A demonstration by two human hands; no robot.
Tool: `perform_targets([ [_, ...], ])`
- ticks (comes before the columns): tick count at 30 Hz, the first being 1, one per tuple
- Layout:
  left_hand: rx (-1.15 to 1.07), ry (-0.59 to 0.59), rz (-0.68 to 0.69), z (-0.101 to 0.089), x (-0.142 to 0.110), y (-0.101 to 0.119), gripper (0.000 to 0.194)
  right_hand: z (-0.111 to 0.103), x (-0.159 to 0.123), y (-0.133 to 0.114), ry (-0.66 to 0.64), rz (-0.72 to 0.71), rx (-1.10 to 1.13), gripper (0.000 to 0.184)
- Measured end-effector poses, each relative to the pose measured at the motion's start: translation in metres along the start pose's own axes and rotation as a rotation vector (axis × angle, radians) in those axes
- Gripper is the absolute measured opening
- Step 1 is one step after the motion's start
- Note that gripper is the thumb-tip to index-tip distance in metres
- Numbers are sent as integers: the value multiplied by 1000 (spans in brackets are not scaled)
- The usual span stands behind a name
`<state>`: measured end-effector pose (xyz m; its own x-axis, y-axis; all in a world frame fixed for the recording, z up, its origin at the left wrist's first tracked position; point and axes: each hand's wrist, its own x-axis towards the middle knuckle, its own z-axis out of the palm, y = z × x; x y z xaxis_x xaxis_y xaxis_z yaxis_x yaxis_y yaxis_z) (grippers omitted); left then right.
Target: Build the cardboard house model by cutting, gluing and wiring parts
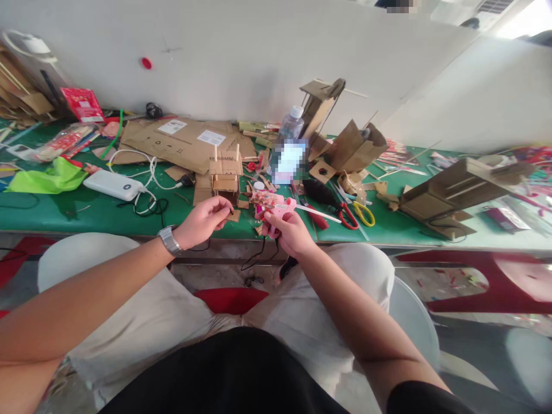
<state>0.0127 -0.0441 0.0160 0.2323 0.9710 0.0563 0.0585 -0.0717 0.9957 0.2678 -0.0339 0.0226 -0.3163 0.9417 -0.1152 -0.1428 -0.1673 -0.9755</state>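
My right hand (pixel 291 233) is wrapped round a pink hot glue gun (pixel 282 205) at the table's front edge. A white glue stick (pixel 321 214) juts from its rear to the right, and its nozzle end points left. My left hand (pixel 207 220), with a watch on the wrist, is pinched closed at the left of the glue gun. Something small and dark shows at its fingertips, too small to name. Just behind the left hand stands a small cardboard structure (pixel 225 172) with wooden sticks rising from its top.
Red-handled scissors (pixel 347 215) and a yellow-handled pair (pixel 364 214) lie right of the glue gun. A white power bank (pixel 112 185) with a cable lies left. Behind are flat cardboard (pixel 168 144), a plastic bottle (pixel 292 123) and a blurred-out phone-like screen (pixel 290 161). Cardboard models (pixel 461 190) stand right.
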Motion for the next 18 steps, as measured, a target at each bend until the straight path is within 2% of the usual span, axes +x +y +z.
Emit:
perform_targets([
  [4, -55, -19, -58, -1, 1, 1, 26, -1, 1, 4, 26, 0, -42, 54],
  [8, -84, -3, -61, -1, 2, 1, 21, -4, 2, 3, 41, -25, -130, 53],
  [18, -35, 96, -24, -4, 1, 8, 37, -9, 1, 0, 36, -122, -325, 42],
])
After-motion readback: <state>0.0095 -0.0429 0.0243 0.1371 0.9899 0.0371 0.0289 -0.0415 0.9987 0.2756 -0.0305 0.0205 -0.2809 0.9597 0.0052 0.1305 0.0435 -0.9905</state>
